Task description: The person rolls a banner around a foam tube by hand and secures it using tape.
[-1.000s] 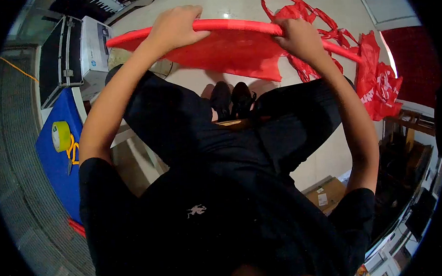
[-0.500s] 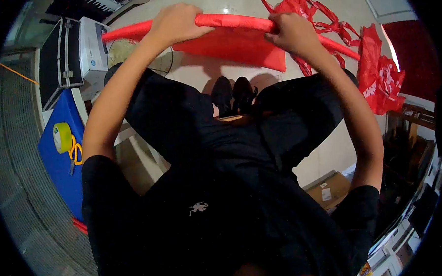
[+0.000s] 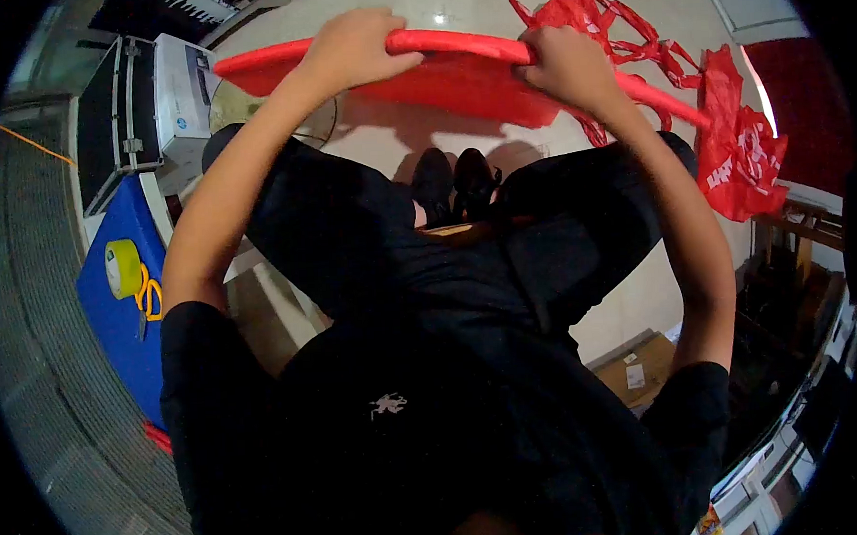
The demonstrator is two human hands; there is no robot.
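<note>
A red sheet [image 3: 449,87] with a thick, rolled-looking upper edge stretches across the top of the view, above the floor and beyond my knees. My left hand [image 3: 357,53] is closed around this edge left of the middle, with the thumb lying along it. Farther right, my right hand [image 3: 573,65] grips the same edge with bent fingers. Between and below the hands the sheet hangs down, and its left end tapers to a point. Whether the material is plastic or cloth I cannot tell.
Red plastic bags [image 3: 739,149] lie on the right and far floor. On a blue surface [image 3: 115,319] at left are yellow tape [image 3: 123,268] and yellow-handled scissors [image 3: 148,294]. A black case [image 3: 116,119] and white box [image 3: 182,92] stand beyond. A cardboard box [image 3: 639,368] sits lower right.
The hanging part of the red sheet has shifted and its lower edge is slightly higher. At the left end, more of the sheet's face shows. Both hands keep their hold, nearly in place.
</note>
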